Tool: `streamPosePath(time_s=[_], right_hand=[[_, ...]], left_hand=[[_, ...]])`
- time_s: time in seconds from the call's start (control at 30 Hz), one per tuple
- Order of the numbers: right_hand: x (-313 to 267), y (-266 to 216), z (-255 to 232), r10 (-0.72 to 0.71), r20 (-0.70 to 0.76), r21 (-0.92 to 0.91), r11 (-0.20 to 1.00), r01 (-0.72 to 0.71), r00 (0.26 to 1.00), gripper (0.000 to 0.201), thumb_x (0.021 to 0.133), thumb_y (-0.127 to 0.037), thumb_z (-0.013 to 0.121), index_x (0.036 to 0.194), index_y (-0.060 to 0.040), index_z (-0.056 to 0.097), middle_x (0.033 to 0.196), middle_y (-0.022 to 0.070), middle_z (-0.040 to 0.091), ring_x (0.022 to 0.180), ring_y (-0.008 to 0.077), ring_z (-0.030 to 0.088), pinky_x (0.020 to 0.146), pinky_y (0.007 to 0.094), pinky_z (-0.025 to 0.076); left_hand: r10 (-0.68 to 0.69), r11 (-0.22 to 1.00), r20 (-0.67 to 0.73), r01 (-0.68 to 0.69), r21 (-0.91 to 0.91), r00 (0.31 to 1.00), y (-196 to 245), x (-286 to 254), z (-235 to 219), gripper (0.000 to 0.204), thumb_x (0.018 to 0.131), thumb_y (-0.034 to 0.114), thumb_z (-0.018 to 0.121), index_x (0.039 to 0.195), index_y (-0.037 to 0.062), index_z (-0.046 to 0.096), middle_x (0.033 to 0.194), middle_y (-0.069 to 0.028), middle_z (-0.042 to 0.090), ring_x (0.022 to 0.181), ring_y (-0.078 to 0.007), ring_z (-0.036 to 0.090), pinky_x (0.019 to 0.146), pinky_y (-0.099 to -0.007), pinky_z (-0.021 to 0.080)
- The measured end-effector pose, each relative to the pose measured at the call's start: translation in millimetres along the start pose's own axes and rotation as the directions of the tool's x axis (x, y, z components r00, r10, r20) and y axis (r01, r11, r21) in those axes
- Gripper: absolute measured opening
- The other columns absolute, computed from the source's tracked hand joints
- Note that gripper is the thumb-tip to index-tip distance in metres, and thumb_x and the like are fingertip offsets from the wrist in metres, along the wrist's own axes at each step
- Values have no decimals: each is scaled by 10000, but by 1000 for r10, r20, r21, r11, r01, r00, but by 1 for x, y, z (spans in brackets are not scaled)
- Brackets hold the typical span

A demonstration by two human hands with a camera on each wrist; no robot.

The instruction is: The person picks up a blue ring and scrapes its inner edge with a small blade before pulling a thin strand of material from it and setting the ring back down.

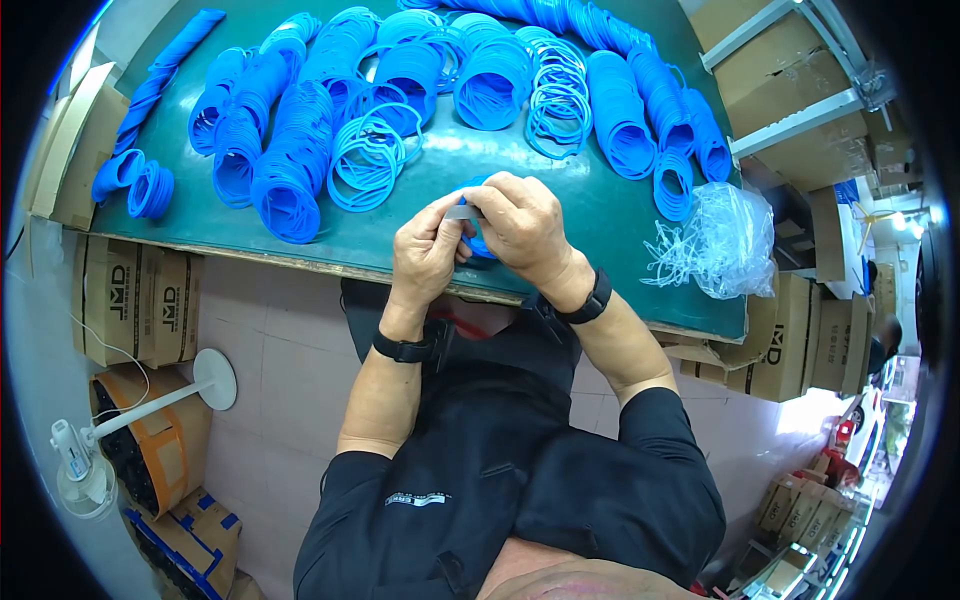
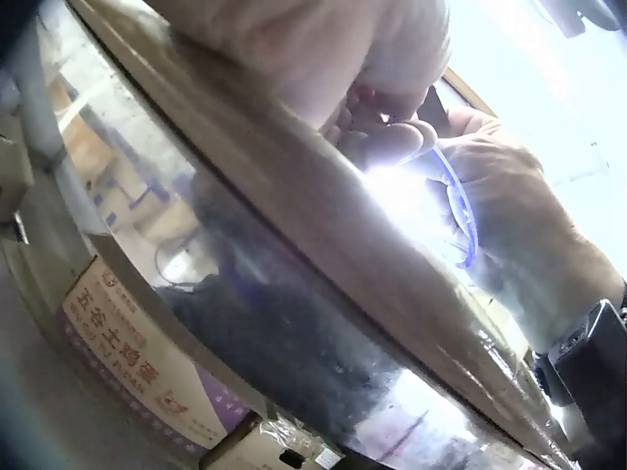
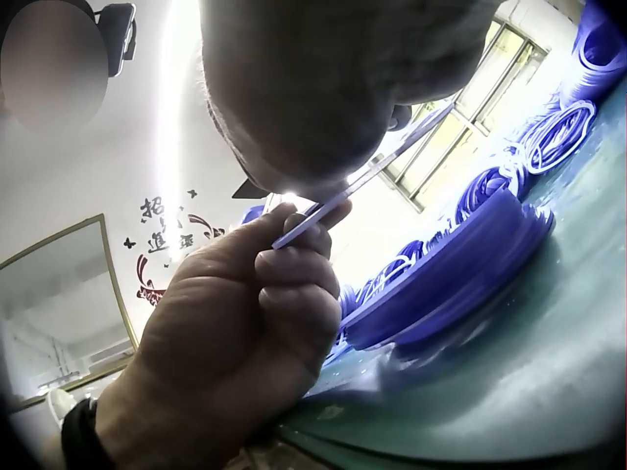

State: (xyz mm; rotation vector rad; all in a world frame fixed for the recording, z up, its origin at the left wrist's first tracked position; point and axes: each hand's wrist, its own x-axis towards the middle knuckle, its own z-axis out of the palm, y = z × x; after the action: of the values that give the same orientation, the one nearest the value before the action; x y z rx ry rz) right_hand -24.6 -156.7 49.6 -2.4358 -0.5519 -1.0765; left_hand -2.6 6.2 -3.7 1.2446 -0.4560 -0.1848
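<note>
Over the table's near edge both hands meet at a thin blue ring [image 2: 465,206]. My left hand [image 1: 428,250] pinches the ring between thumb and curled fingers; its edge [image 3: 362,176] appears as a pale strip in the right wrist view. My right hand [image 1: 525,225] curls over from the other side, holding a small flat grey blade-like piece [image 1: 462,212] against the ring, by the left thumb. The right fingertips are mostly hidden. Just beyond the hands, a stack of blue rings [image 3: 451,274] lies on the green table [image 1: 370,235].
Long stacks of blue rings [image 1: 290,180] line the far side of the table. Loose rings [image 1: 370,165] lie in front of them. On the right, a clear plastic bag [image 1: 725,240] has thin strands beside it. Cardboard boxes [image 1: 130,300] stand under the left side.
</note>
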Motion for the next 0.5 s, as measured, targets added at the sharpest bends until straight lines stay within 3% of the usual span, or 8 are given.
streamPosePath(time_s=[0.17, 0.37, 0.5], right_hand=[[-2, 1, -3, -18, 53, -73, 997, 22, 998, 133, 780, -75, 695, 879, -92, 609, 765, 54, 536, 607, 250, 573, 538, 377, 439], [-5, 0, -6, 31, 88, -11, 999, -30, 996, 157, 834, -77, 688, 958, -77, 592, 832, 88, 549, 653, 278, 619, 581, 389, 517], [-6, -3, -10, 45, 83, -10, 999, -44, 996, 156, 844, -73, 688, 969, -73, 594, 850, 96, 553, 683, 276, 634, 591, 391, 524]], left_hand=[[29, 999, 26, -29, 21, 999, -1, -1, 1, 357, 1097, 253, 597, 1320, -12, 683, 866, -38, 676, 660, -52, 584, 579, -188, 475], [-7, 1000, 27, 8, -23, 1000, -2, 2, -5, 314, 1099, 213, 595, 1326, 13, 681, 852, -14, 666, 648, -37, 566, 578, -187, 473], [-132, 982, 74, 140, -126, 988, 1, 5, -10, 300, 1102, 244, 590, 1253, 6, 695, 840, -11, 658, 643, -38, 566, 574, -185, 464]])
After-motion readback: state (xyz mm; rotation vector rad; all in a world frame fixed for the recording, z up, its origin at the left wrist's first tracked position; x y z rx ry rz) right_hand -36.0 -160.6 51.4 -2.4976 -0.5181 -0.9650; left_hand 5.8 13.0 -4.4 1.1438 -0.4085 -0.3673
